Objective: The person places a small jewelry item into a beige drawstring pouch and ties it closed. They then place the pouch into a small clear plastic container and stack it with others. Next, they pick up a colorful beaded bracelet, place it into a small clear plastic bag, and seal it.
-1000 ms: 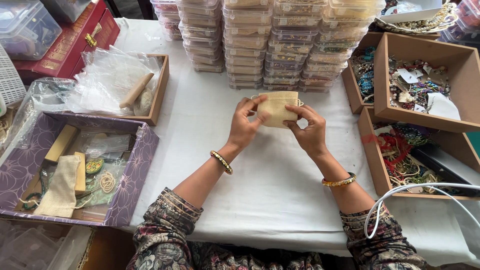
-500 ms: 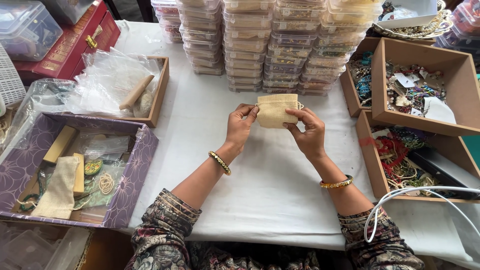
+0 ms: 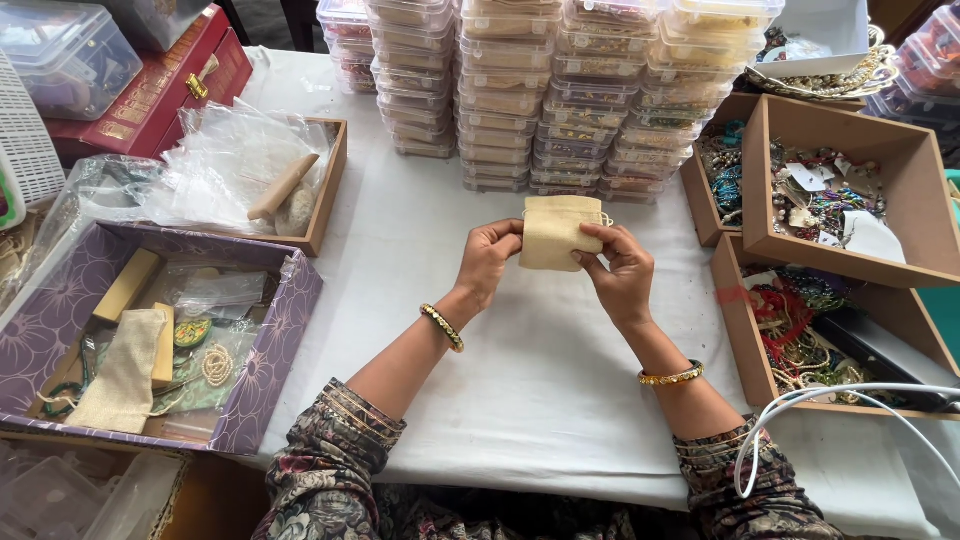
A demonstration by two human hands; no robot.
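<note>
Both hands are holding a small beige cloth pouch up above the white-covered bench: the left hand is pinching its left edge, with its fingers closed on the fabric, while the right hand is gripping the right side, its fingers closed over the front near the drawstring top. Stacks of clear plastic boxes are standing just behind the pouch, a purple patterned box is lying well to the left, and wooden trays of beaded jewellery are sitting to the right.
</note>
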